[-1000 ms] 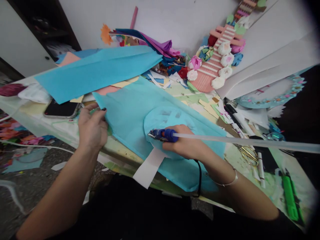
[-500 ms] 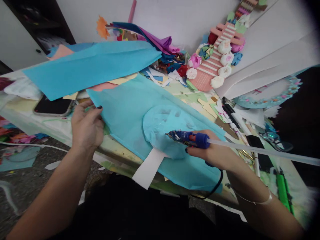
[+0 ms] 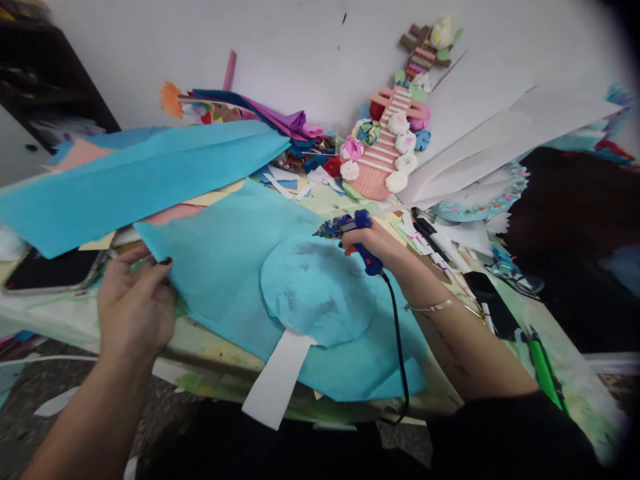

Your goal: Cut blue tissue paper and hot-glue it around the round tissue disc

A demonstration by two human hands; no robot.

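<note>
A light-blue paper sheet (image 3: 215, 267) lies across the table. On it rests a round piece covered in blue paper (image 3: 320, 290), with darker patches on top. A white paper strip (image 3: 280, 380) sticks out from under the round piece over the table's front edge. My left hand (image 3: 137, 303) pinches the sheet's left edge between thumb and fingers. In my right hand (image 3: 373, 243) is a blue hot glue gun (image 3: 345, 227), held above the far side of the round piece. Its tip points left, and a black cord hangs from the handle.
A folded blue sheet (image 3: 150, 180) lies at the back left over a phone (image 3: 53, 270). Paper scraps (image 3: 300, 180) and a pink paper guitar with flowers (image 3: 383, 157) are behind. At right are pens (image 3: 430, 233), glasses (image 3: 517, 277) and a green tool (image 3: 545, 373).
My right hand has moved the glue gun from over the middle of the round piece to its far edge. My left hand still pinches the sheet. The view has shifted.
</note>
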